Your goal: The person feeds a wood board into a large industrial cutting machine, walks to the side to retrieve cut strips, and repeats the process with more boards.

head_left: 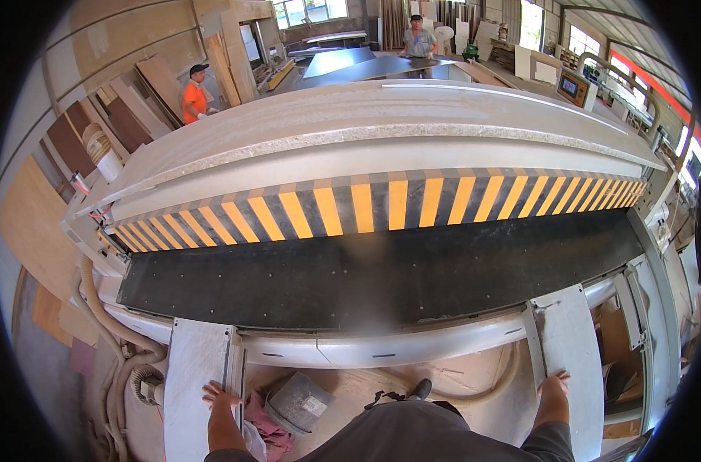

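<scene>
Left hand [221, 396] is laid flat, open, on the left grey support arm [196, 369]; right hand [553, 383] likewise on the right support arm [573, 346]; nothing is gripped; the black machine bed [381, 269] is seen bare; a pale board [381, 115] is seen resting above the striped guard [381, 202].

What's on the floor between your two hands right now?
In the head view, between the left hand and right hand: a grey box, pink rags, a dark shoe and a pale hose.
</scene>
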A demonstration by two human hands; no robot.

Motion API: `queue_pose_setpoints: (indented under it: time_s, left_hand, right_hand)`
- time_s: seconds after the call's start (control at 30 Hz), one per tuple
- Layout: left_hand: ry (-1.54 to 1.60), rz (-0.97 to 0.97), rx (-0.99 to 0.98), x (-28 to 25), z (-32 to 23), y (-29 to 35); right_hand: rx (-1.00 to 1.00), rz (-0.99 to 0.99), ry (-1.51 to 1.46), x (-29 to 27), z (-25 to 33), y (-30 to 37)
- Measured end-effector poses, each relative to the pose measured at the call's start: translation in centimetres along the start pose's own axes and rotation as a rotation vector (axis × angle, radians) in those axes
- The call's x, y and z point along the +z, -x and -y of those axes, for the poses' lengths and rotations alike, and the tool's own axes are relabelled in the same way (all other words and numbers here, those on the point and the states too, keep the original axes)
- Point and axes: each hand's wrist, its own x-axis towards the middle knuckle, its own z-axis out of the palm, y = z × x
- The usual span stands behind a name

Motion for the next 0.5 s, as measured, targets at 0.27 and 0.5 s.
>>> queue_pose_setpoints:
  time_s: [0.27,0.5]
  left_hand:
    - [0.001,-0.011,0.013,-0.2,-0.4,0.2]
    - [-0.027,-0.002,0.110,0.0,0.7,0.5]
  right_hand:
    - [0.025,-0.094,-0.038,1.2,0.2,-3.1]
    - [0.010,-0.018,-0.035,0.4,0.3,-1.5]
